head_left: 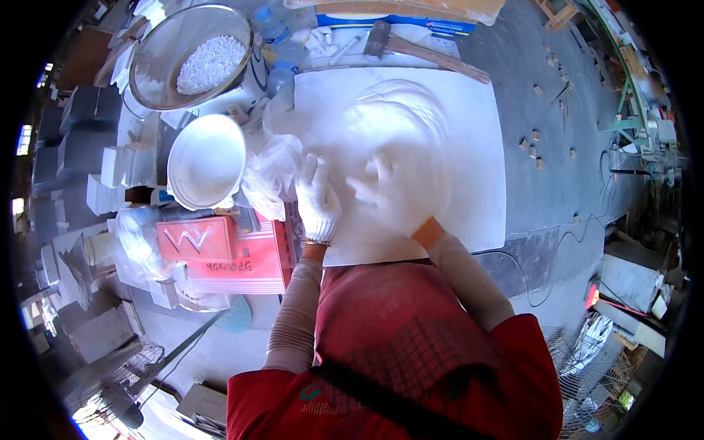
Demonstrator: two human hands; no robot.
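Apparently stiff and hard, the broad white slab [477, 154] lies flat in front of the person's red apron [396, 308], with a pale, swirled mound [400, 110] over its middle and far part. Whether that mound is loose powder or relief shaped from the slab itself, I cannot tell. If the slab is stone or plaster, it should be heavy for its spread, unbending and easily chipped at the corners; its thickness does not show. Its chalky look suggests a dusty face, so knitted gloves may well slip on it.

The left hand [318, 198], gloved in white, lies near the left edge, fingers extended and close together, clamped on nothing. The right hand [396, 187], also gloved, is blurred at the mound's near side; its fingers seem apart, but I cannot tell whether they pinch anything.

For a hold, the two side edges look best, each hand taking one from below, well away from the corners and the mound. The hammer [378, 40] beside the far edge should be kept off so brittle-looking a rim.
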